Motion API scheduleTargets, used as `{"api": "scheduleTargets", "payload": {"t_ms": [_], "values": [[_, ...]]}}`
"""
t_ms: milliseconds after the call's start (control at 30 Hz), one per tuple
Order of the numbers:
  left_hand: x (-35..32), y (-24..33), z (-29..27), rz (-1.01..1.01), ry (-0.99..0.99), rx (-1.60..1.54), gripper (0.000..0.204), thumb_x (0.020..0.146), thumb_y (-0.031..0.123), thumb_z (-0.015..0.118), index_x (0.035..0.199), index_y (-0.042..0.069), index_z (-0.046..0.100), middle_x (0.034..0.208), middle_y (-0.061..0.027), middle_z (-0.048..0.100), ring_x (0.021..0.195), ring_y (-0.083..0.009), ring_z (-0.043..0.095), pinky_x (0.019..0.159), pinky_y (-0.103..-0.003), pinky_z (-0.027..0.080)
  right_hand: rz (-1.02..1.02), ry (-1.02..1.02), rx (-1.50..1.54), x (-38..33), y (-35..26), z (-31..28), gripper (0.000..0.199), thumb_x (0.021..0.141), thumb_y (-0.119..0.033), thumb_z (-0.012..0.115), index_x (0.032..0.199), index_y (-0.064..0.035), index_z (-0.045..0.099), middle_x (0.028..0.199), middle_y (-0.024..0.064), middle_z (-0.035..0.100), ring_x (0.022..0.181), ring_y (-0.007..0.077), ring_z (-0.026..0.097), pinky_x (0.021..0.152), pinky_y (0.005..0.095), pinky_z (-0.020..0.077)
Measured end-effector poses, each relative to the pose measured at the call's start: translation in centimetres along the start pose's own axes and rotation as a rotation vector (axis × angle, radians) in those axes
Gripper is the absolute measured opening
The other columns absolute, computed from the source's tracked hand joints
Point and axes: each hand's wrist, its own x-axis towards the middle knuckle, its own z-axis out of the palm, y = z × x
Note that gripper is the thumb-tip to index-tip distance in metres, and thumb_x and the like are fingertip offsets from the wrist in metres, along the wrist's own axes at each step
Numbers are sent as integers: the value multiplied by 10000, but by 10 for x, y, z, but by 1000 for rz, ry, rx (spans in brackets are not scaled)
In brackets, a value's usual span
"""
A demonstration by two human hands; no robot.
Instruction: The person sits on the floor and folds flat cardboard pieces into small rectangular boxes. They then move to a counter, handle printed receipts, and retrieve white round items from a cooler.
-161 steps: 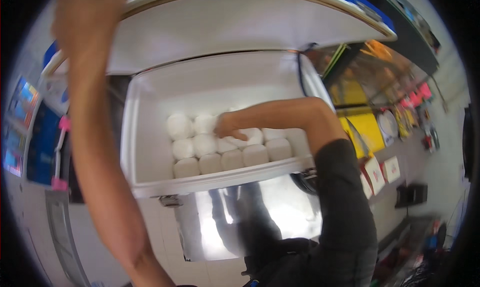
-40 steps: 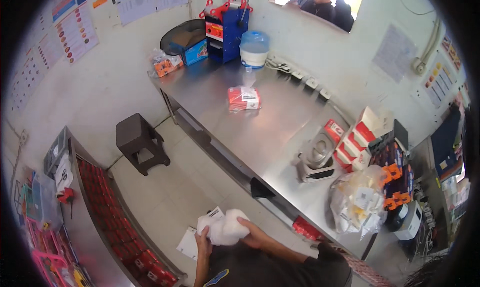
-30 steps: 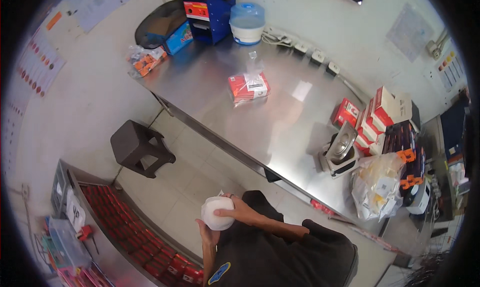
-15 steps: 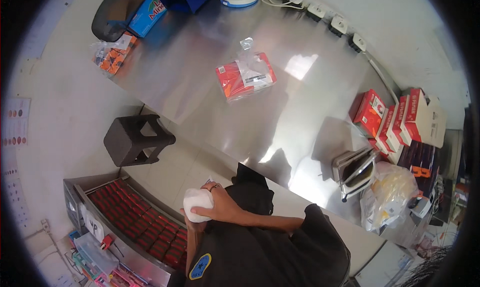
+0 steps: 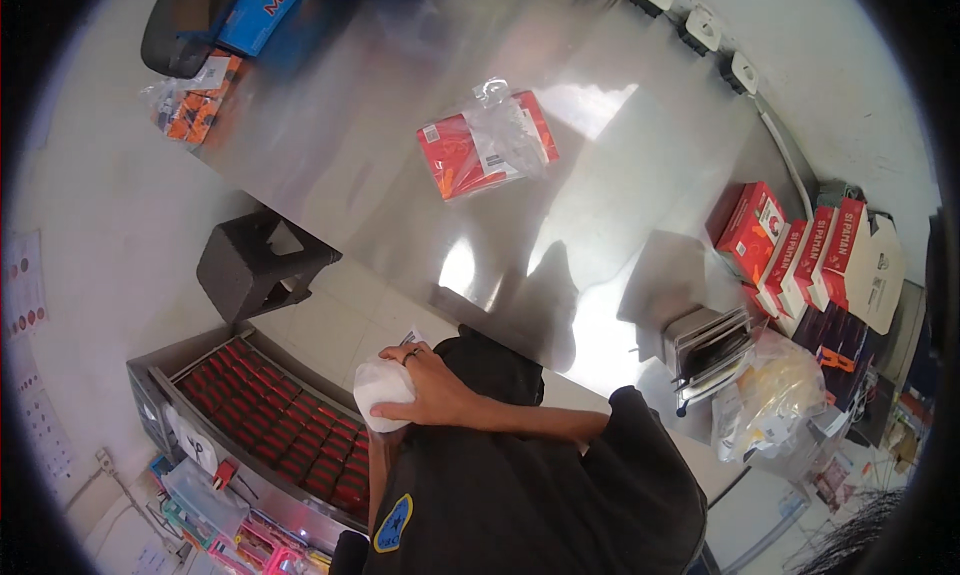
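Observation:
A white rounded roll (image 5: 382, 393) is held in front of my body, near the lower middle. My right hand (image 5: 432, 387) wraps over its right side, thumb across the front and a ring on one finger. From below, my left hand (image 5: 386, 443) supports the roll; most of its fingers are hidden behind it. A small printed paper piece (image 5: 413, 336) sticks out above the right fingers. On the metal table (image 5: 350, 155) beyond lies a red box (image 5: 455, 160) in a clear plastic bag, apart from both hands.
A deep tray (image 5: 175, 370) of red-and-dark packs stands at lower left, a dark stool (image 5: 262, 265) behind it. Red boxes (image 5: 752, 233), a metal holder (image 5: 708, 350) and a plastic bag (image 5: 775, 390) crowd the right. Orange packs (image 5: 203, 105) sit far left; sockets (image 5: 700, 30) line the back.
The view has shifted slightly, so the table and boxes sit differently in the picture. Both hands still hold the roll, now a little farther left in view.

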Motion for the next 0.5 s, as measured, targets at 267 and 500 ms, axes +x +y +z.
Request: {"api": "scheduleTargets", "payload": {"t_ms": [267,500], "values": [[8,2,9,-20,105,47,608,888,434,463,1324,23,360,1276,-145,480,1141,-304,509,951,-439,440,129,130,293,2,22,-5,713,668,-313,780,1203,25,451,1116,170,546,1057,254,525,922,347,409],[13,1,18,41,127,32,542,853,266,600,1276,-10,404,1216,-138,517,1096,-260,541,916,-403,465,267,55,644,6,44,-8,671,722,-263,765,1216,14,406,1063,129,572,1005,194,556,884,315,436]]}}
